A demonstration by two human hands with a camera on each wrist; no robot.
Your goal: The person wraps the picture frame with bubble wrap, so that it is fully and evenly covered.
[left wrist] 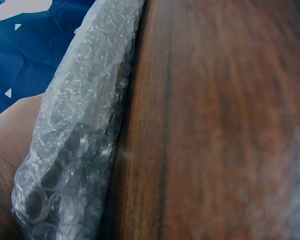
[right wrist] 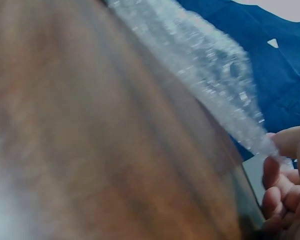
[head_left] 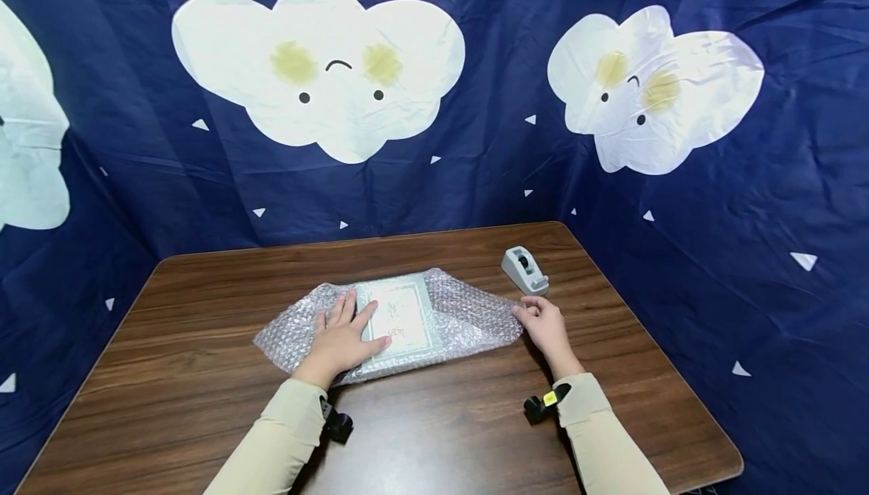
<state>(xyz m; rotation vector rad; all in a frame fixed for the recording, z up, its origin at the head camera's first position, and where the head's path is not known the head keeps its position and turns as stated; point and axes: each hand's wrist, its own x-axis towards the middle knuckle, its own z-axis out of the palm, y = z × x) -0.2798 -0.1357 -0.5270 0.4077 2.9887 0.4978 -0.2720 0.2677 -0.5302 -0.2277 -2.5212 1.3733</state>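
Cloth sleeves (head_left: 263, 442); right fingers (head_left: 534, 312) pinch pointed bubble wrap (head_left: 468, 315)

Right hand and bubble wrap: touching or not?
Touching. The right wrist view shows it: the right hand pinches the outer end of the bubble wrap, with no gap between them.

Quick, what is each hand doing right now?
Left hand: open, spread across the green-bordered item and bubble wrap.
Right hand: closed, pinching the bubble wrap's right end.
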